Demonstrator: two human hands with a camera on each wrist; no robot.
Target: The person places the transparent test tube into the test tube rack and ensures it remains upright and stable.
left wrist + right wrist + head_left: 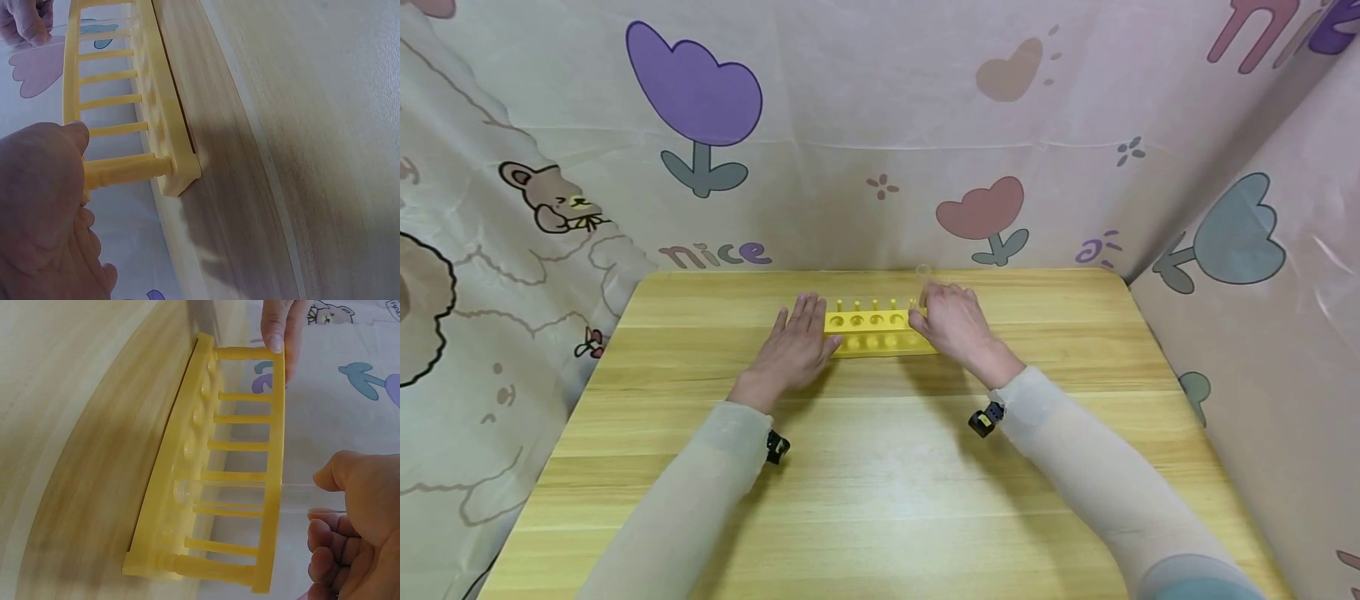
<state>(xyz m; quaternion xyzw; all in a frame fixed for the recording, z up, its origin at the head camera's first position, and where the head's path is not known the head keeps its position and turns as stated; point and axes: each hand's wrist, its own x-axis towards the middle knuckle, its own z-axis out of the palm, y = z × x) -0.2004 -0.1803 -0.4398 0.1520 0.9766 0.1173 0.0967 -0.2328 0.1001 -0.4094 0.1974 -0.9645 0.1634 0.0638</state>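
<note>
A yellow test tube rack (880, 331) stands near the back of the table, with a row of round holes in its upper plate and upright pegs behind. At its left end rests my left hand (790, 346), fingers straight, thumb against the plate's front edge. My right hand (958, 325) is at the right part of the rack and pinches a clear test tube (228, 494) by its upper part between thumb and forefinger. In the right wrist view the tube passes through the upper plate, its rounded bottom at the lower shelf (164, 469).
The wooden table (880, 483) meets a printed curtain (850, 100) right behind the rack. More of this cloth hangs along the left and right sides. A small black camera (987, 419) is strapped at the right wrist, another (777, 447) at the left.
</note>
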